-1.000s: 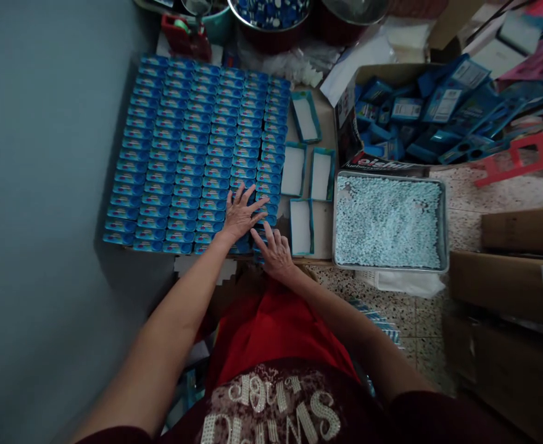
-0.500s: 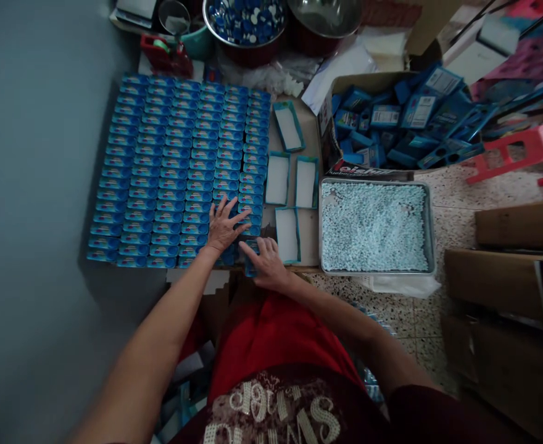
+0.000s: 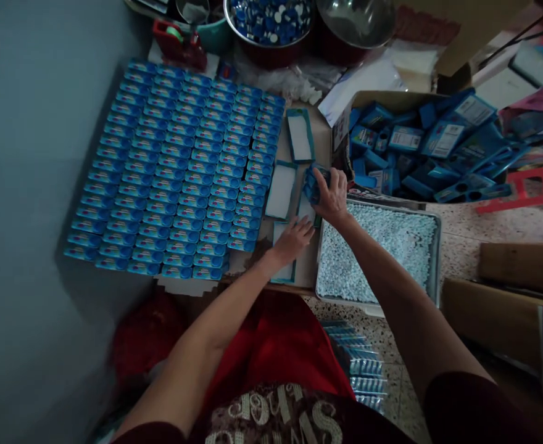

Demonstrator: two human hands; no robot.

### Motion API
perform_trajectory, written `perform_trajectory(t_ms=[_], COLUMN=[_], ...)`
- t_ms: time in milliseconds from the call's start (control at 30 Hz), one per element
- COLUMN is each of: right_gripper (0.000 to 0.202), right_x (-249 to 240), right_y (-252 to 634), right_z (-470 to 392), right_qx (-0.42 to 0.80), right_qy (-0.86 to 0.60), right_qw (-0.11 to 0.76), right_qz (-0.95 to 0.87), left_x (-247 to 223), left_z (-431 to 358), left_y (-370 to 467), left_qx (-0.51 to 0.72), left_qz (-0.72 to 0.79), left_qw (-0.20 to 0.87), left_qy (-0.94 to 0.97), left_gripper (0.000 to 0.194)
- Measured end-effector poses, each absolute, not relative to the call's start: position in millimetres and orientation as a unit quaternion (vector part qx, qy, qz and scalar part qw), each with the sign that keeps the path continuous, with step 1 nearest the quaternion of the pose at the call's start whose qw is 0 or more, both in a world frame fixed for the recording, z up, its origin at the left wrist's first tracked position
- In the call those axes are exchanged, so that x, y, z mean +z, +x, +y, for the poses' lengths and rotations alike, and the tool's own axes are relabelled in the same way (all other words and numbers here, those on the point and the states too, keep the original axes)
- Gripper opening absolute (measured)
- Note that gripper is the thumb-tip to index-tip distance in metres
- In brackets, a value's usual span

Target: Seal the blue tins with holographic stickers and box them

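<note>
- A loose grip could let the blue packs (image 3: 310,184) slip apart, since several small pieces seem bunched in 1 hand above an open blue-edged tray (image 3: 306,214).
- A tilted or rushed lowering could catch them on that tray's rim and skew it.
- The right forearm crosses over the metal tray (image 3: 437,259) of pale-blue pellets; a low elbow might brush pellets out.
- Right hand (image 3: 332,194): fingers curled and pinching the packs, thumb on the near side; how firmly, I cannot tell.
- Left hand (image 3: 294,239): fingers slightly spread, gripping nothing visible, over the nearest blue-edged tray (image 3: 284,271); contact cannot be made out.
- The other packs stand in 6 close columns (image 3: 160,166) on the bench (image 3: 306,271), left of the 4 blue-edged trays.
</note>
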State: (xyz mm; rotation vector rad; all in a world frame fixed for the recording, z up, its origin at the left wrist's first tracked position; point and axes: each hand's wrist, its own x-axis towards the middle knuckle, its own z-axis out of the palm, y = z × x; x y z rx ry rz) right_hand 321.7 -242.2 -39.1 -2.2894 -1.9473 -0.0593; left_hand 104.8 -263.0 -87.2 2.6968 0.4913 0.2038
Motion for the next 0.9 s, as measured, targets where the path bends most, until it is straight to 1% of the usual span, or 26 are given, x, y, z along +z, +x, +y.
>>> perform_trajectory(t_ms=[67,133,167,233,367,500,600,667,767,900], right_gripper=[0.094,0.097,0.099,0.103,0.106,0.107,0.102,0.104,0.108,0.105], right_x=[-49.4,-55.3,-56.5,-55.3,-44.6,-36.3,-35.9,-37.4,-40.7,-44.7], right_y=[324.1,326.9,329.1,335.3,351.5,354.9,345.1,337.6,332.3,344.2], right_z=[-242.0,-242.4,-241.6,-237.1,-223.0,-220.7,-231.9,-241.3,-250.4,-239.1], right_qx=[-0.004,0.007,0.011,0.019,0.051,0.085,0.073,0.059,0.044,0.050], right_qy=[-0.760,-0.771,-0.777,-0.780,-0.761,-0.743,-0.745,-0.747,-0.746,-0.744], right_qw=[0.046,0.037,0.036,0.034,0.024,0.028,0.030,0.029,0.029,0.038], right_qz=[-0.648,-0.636,-0.629,-0.624,-0.646,-0.663,-0.663,-0.661,-0.663,-0.665], left_x=[-90.6,-93.3,-94.9,-99.0,-109.2,-113.1,-109.6,-106.1,-101.7,-102.8], left_z=[-262.0,-253.4,-248.9,-243.2,-245.9,-250.9,-251.3,-251.0,-250.0,-248.7], left_y=[142.0,158.0,160.0,158.9,158.9,163.5,162.5,160.9,159.7,160.2], left_qx=[0.019,-0.028,-0.041,-0.046,-0.049,-0.041,-0.023,-0.014,-0.012,-0.006], left_qz=[0.183,0.197,0.203,0.211,0.207,0.214,0.222,0.222,0.229,0.223], left_qw=[0.193,0.202,0.208,0.212,0.206,0.213,0.224,0.229,0.231,0.239], left_qy=[0.964,0.959,0.956,0.953,0.955,0.952,0.949,0.948,0.945,0.945], left_gripper=[0.041,0.030,0.029,0.030,0.021,0.024,0.027,0.029,0.027,0.025])
